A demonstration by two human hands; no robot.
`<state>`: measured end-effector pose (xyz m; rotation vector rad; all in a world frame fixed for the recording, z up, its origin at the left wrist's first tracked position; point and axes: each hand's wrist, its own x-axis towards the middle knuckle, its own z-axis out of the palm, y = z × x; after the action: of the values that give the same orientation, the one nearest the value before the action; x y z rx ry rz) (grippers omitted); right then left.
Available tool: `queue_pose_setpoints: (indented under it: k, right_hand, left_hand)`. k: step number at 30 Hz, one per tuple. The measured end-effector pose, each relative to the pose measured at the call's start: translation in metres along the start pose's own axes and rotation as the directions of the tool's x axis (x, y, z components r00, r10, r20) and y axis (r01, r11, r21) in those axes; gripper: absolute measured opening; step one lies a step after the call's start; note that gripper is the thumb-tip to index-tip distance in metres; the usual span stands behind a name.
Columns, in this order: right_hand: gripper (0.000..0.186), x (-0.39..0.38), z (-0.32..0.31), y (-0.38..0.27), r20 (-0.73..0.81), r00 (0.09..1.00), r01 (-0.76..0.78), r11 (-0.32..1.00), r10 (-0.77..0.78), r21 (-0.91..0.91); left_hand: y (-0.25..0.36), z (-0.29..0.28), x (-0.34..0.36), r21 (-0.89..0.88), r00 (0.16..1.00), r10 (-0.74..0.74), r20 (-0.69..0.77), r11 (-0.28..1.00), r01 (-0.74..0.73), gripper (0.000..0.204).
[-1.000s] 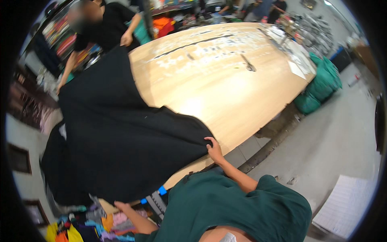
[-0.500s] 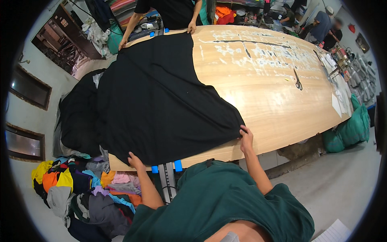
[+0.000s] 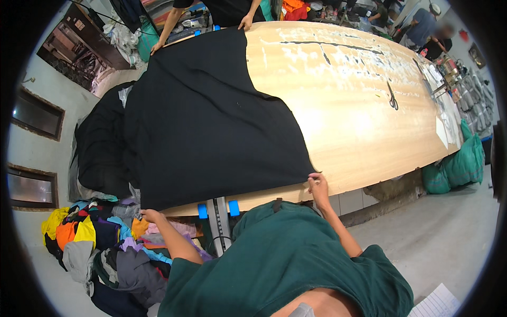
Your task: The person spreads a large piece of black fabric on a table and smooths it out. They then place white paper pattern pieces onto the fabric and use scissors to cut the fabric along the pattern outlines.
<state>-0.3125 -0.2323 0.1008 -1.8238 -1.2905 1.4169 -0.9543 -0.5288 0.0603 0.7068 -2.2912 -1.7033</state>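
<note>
A wide sheet of black fabric (image 3: pixel 211 132) lies spread over the left part of the wooden table (image 3: pixel 359 137). My left hand (image 3: pixel 152 215) is closed on the cloth's near left corner, at the table's edge. At the near right corner, my right hand (image 3: pixel 318 189) pinches the fabric's edge between thumb and fingers. Across the table, a co-worker's two hands (image 3: pixel 246 22) touch the far edge of the same cloth. More black fabric (image 3: pixel 100 142) is heaped at the left, joining the spread sheet.
Scissors (image 3: pixel 392 98) lie on the table's right part. A metal rail (image 3: pixel 217 222) with blue blocks (image 3: pixel 234 207) crosses the near edge. Coloured clothes (image 3: pixel 121 253) are piled at the lower left. Green sacks (image 3: pixel 465 164) stand beyond the table's right end.
My left hand has moved left along the near edge, drawing the cloth's corner outward. The near part of the fabric looks flatter and straighter. My right hand has shifted slightly down.
</note>
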Motion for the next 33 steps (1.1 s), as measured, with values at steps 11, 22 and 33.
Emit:
queue_pose_setpoints:
  k: [11, 22, 33]
  right_hand:
    - [0.030, 0.027, 0.045, 0.000, 0.181, 0.930, 0.363, 0.728, -0.319, -0.581]
    - [0.048, 0.023, 0.069, -0.017, 0.240, 0.949, 0.301, 0.812, -0.204, -0.500]
    - [0.038, -0.001, 0.081, 0.017, 0.441, 0.892, 0.356, 0.757, -0.100, -0.549]
  left_hand:
    - [-0.091, 0.022, -0.095, 0.285, 0.905, -0.045, 0.423, 0.955, -0.085, 0.079]
    - [-0.042, 0.008, -0.139, 0.347, 0.903, 0.122, 0.413, 0.895, -0.280, 0.078]
    - [-0.080, -0.022, -0.085, 0.217, 0.955, -0.184, 0.233, 0.967, 0.133, 0.054]
